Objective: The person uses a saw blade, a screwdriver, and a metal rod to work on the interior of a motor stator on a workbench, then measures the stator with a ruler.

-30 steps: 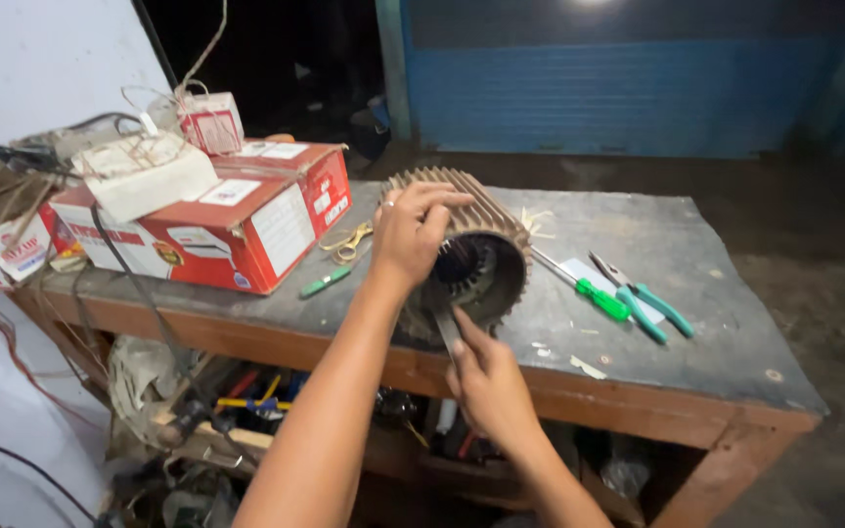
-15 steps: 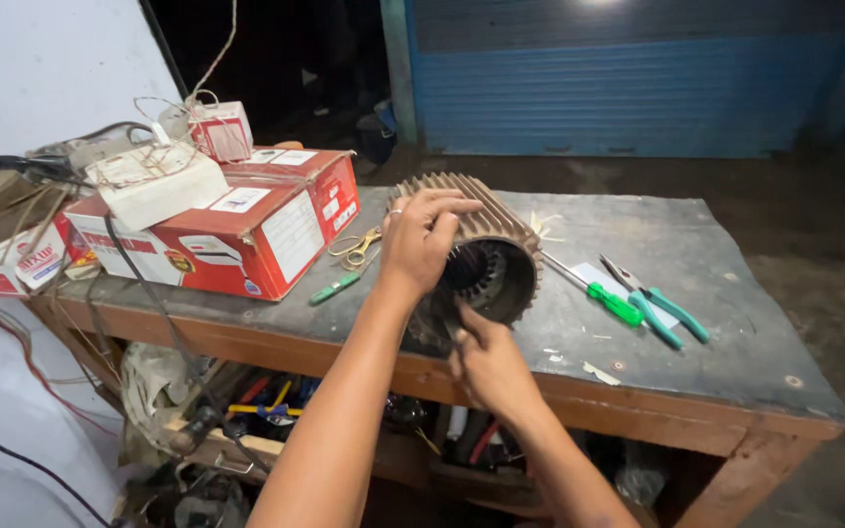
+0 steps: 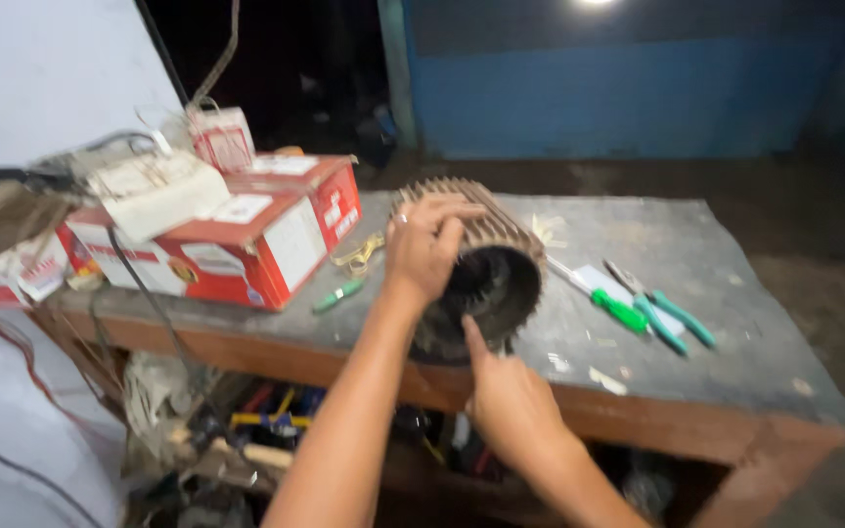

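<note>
At lower centre, the right hand [image 3: 511,401] is pressing fingertips against the open mouth of a ribbed, dark metal motor housing [image 3: 481,269], mid-frame on the worn wooden table [image 3: 735,323]. Just above, the left hand [image 3: 422,244] is gripping its rim, steadying it; the work seems to be probing inside, so a firm hold matters.

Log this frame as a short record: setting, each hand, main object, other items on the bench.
setting: worn workbench, dim workshop
main object: ribbed motor housing lying on its side, open end toward the camera
left hand: grips the housing's top rim
right hand: at the lower rim, thumb touching it
right of housing: green screwdriver, teal-handled pliers
left of housing: red and white boxes, small green tool
</note>
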